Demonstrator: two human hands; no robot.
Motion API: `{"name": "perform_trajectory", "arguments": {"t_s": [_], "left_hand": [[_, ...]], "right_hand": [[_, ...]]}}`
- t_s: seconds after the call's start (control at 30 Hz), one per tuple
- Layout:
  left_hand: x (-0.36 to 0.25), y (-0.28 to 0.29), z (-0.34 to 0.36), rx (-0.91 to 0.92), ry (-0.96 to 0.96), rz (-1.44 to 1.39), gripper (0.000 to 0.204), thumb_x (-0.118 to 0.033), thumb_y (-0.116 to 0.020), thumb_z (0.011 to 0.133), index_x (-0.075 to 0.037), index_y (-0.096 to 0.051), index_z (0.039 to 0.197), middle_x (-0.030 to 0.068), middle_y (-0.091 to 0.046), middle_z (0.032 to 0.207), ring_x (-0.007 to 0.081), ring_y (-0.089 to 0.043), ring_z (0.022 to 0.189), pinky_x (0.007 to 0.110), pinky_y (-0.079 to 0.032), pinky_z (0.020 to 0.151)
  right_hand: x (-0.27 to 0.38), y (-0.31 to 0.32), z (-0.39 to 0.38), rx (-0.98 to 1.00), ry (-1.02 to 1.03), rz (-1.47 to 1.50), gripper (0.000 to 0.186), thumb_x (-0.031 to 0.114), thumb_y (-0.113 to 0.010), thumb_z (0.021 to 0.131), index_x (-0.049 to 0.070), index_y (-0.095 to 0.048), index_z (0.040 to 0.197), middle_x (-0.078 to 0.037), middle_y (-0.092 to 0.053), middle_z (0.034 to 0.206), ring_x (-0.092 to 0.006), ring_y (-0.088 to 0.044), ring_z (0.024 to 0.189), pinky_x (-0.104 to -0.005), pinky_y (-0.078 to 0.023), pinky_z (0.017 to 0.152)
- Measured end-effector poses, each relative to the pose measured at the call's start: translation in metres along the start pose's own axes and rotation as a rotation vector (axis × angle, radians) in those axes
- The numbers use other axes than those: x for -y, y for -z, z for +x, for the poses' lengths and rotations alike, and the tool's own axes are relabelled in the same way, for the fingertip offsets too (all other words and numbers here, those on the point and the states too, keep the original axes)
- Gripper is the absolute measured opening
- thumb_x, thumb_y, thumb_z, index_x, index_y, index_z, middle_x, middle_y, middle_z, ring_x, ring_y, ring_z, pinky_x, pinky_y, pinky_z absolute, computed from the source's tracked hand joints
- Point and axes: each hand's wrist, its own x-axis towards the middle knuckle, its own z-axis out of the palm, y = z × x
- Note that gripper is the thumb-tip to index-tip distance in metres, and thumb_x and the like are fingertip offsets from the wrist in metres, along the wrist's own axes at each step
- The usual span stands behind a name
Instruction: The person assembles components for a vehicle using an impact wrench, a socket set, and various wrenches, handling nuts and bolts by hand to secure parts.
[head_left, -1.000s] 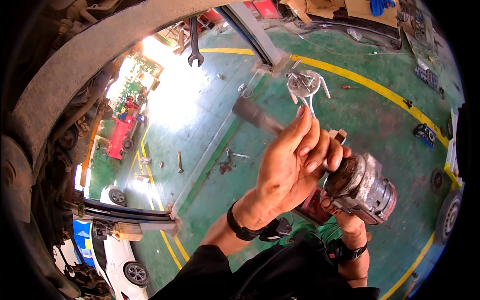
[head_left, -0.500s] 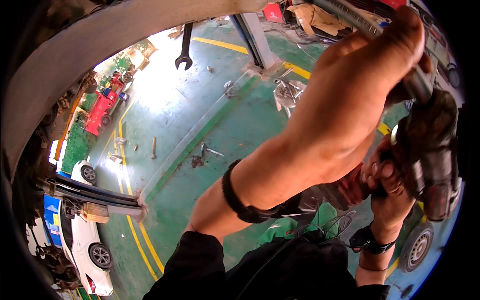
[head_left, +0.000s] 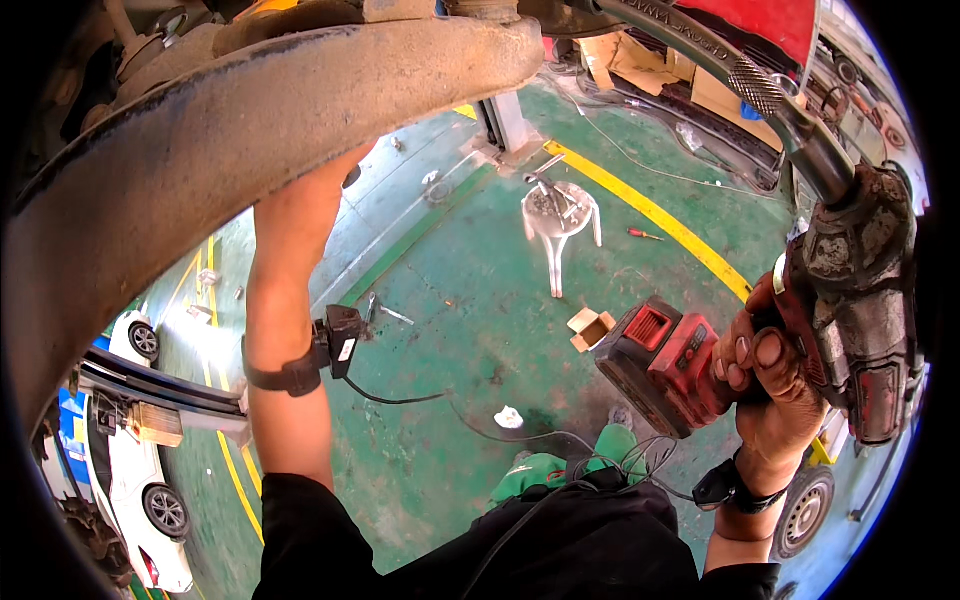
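Floor: green all the way across, that's the floor [head_left: 440, 290], with a yellow line [head_left: 650, 215] curving over it.
Car: white, far lower left, the car [head_left: 125, 490], partly cut off by the rim.
Beam: rusty, huge up close, the beam [head_left: 260, 140] sweeps across the upper left.
Wheel: there's the wheel [head_left: 805, 512], lower right, just beyond the right wrist.
Stool: white, top loaded with metal parts, the stool [head_left: 556, 220] stands on the floor near the middle.
Wrench: the impact wrench [head_left: 850, 290] is up at the right, held clear of the floor, its steel bar [head_left: 755, 85] slanting to the top edge.
Right hand: what a grip, the right hand [head_left: 775, 365] has its fingers closed around the wrench's handle!
Left hand: mostly behind the beam, the left hand [head_left: 318, 195]; can't tell how open its fingers are or what they hold.
Box: small, open, the box [head_left: 590, 328] sits beside the wrench's battery in view.
Screwdriver: red-handled, the screwdriver [head_left: 645, 234] lies right of the stool.
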Motion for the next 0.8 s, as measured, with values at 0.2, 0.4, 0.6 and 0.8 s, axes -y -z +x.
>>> {"name": "perform_trajectory", "arguments": {"t_s": [0.2,0.4,0.6,0.8], "left_hand": [[0.009,0.002,0.022,0.281,-0.138,0.207,0.026,-0.017,-0.049,0.098,-0.004,-0.05,0.075,0.0011,-0.048,0.066,0.0074,-0.043,0.052,0.023,-0.032,0.048],[-0.034,0.004,0.016,0.253,0.194,-0.128,0.032,-0.012,-0.047,0.096,-0.007,-0.043,0.065,-0.0025,-0.037,0.053,0.0055,-0.034,0.047,0.024,-0.026,0.045],[-0.032,-0.013,0.013,0.134,-0.081,0.023,0.036,-0.01,-0.047,0.096,-0.007,-0.041,0.06,-0.0023,-0.033,0.05,0.0072,-0.031,0.045,0.025,-0.025,0.044],[0.001,-0.013,0.013,0.157,-0.022,-0.071,0.037,-0.01,-0.045,0.096,-0.007,-0.038,0.059,-0.0027,-0.032,0.05,0.0081,-0.03,0.044,0.026,-0.025,0.044]], "right_hand": [[0.013,-0.002,-0.001,-0.016,0.0,-0.047,0.062,0.034,-0.081,0.075,-0.002,-0.05,0.116,0.002,-0.047,0.07,-0.0086,-0.044,0.056,-0.0237,-0.033,0.054],[0.025,-0.007,-0.002,-0.028,0.007,-0.1,0.062,0.034,-0.081,0.075,-0.002,-0.05,0.116,0.001,-0.047,0.07,-0.0084,-0.044,0.055,-0.0233,-0.032,0.053],[0.024,-0.008,-0.005,-0.036,0.008,-0.132,0.062,0.034,-0.08,0.076,-0.002,-0.05,0.116,0.002,-0.048,0.071,-0.0084,-0.045,0.056,-0.0233,-0.033,0.053],[0.024,-0.006,-0.008,-0.066,0.045,-0.24,0.062,0.034,-0.08,0.077,-0.002,-0.05,0.118,0.002,-0.047,0.07,-0.008,-0.045,0.056,-0.0239,-0.035,0.054]]}}
